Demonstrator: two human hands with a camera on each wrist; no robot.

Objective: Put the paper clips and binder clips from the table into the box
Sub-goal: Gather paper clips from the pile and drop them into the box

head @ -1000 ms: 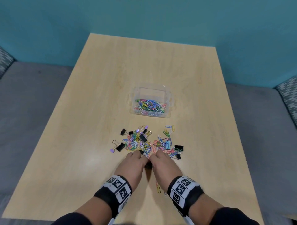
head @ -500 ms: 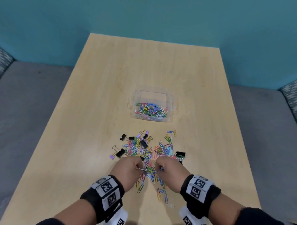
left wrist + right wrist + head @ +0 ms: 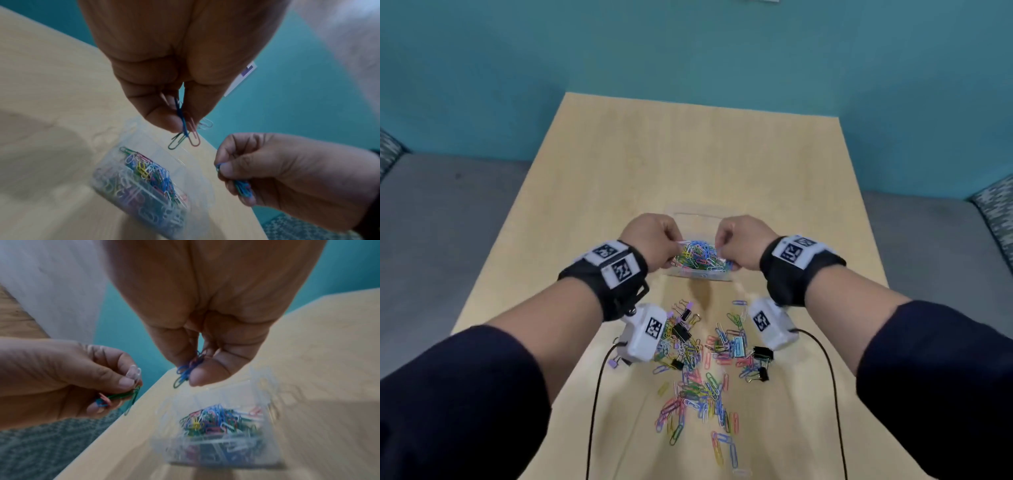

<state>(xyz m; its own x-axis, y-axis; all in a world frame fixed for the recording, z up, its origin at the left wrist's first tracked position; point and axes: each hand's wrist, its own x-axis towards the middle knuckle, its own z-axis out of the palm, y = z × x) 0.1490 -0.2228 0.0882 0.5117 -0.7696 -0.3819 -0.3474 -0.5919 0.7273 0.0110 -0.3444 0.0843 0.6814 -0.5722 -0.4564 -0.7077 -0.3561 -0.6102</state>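
A clear plastic box [image 3: 700,274] partly filled with coloured paper clips sits mid-table. Both hands hover just above it. My left hand [image 3: 654,240] pinches a few paper clips [image 3: 185,129], green, blue, pink and white, between thumb and fingers. My right hand [image 3: 739,240] pinches a small bunch of mostly blue paper clips [image 3: 187,368]. A scattered heap of coloured paper clips [image 3: 698,390] lies on the table nearer to me, mixed with black binder clips [image 3: 763,353] and small purple ones [image 3: 686,308].
The light wooden table [image 3: 688,154] has its far edge against a teal wall. Grey seating [image 3: 431,222] flanks it on both sides. Black cables [image 3: 832,394] hang from the wrist cameras over the near part of the table.
Both hands lifted off the heap near me with pinched paper clips and moved forward to just above the box. The heap is spread more toward the near edge.
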